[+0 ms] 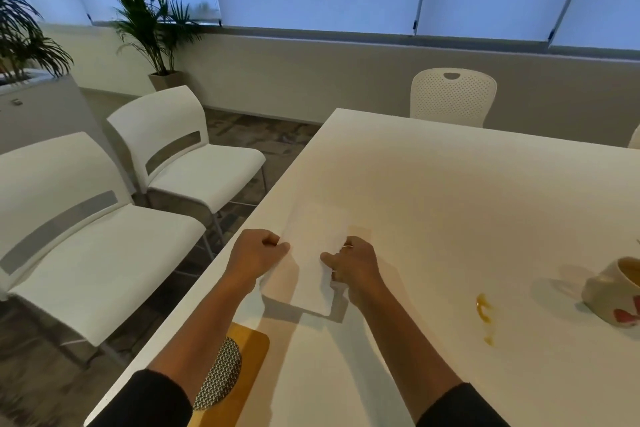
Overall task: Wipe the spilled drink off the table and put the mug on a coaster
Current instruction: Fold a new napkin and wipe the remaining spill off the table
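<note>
white paper towel [308, 263] held just above the table [433, 191], stretched between both hands. left hand [254, 253] pinches its left edge, fingers curled; right hand [351, 262] pinches the right edge, fingers curled, the sheet lying between the two thumbs. amber spill [485, 310] on the table to the right, well apart from the towel. mug [614, 295] tipped on its side beyond the spill at the right edge. patterned round coaster [220, 373] on a wooden board [242, 385], partly under the left forearm.
</note>
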The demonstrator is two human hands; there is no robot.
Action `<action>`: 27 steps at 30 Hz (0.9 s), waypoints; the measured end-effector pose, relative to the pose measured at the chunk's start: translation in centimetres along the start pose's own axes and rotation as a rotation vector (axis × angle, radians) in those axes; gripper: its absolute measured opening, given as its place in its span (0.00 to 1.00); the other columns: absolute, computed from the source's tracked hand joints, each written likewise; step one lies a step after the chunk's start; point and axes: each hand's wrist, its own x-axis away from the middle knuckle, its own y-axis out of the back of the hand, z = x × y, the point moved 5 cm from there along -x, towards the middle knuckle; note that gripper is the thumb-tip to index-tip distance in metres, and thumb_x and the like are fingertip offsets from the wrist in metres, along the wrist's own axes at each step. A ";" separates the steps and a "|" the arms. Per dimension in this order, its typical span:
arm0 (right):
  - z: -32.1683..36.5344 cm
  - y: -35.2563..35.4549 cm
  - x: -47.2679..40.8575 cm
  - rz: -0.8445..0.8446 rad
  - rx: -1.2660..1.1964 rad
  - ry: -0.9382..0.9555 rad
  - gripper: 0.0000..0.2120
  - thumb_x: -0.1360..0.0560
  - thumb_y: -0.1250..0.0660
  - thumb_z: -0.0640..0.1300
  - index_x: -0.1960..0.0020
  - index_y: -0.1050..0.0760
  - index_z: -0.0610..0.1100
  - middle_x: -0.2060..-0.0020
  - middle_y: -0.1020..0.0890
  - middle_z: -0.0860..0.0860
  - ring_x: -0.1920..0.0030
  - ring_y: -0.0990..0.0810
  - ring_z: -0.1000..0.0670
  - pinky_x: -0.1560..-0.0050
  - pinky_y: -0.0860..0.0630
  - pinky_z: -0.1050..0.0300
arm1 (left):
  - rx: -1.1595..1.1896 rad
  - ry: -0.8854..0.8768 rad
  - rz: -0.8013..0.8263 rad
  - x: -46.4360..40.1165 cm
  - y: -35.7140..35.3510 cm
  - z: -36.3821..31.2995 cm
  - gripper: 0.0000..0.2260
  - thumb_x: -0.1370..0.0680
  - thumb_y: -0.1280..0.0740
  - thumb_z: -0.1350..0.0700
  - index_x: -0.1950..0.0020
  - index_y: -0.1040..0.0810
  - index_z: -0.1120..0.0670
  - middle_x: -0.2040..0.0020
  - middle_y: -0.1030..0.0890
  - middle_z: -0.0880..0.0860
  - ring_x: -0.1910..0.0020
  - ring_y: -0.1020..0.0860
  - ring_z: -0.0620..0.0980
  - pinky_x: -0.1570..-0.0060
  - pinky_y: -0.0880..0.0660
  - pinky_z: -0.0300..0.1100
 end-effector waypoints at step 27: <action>-2.0 24.7 9.4 0.253 -0.438 0.182 0.14 0.31 0.30 0.45 0.57 0.14 0.33 0.45 0.14 0.43 0.45 0.20 0.46 0.53 0.24 0.57 | 0.672 0.102 0.411 15.1 -15.3 -12.8 0.14 0.20 0.38 0.59 0.51 0.12 0.58 0.49 0.12 0.55 0.49 0.15 0.56 0.56 0.18 0.43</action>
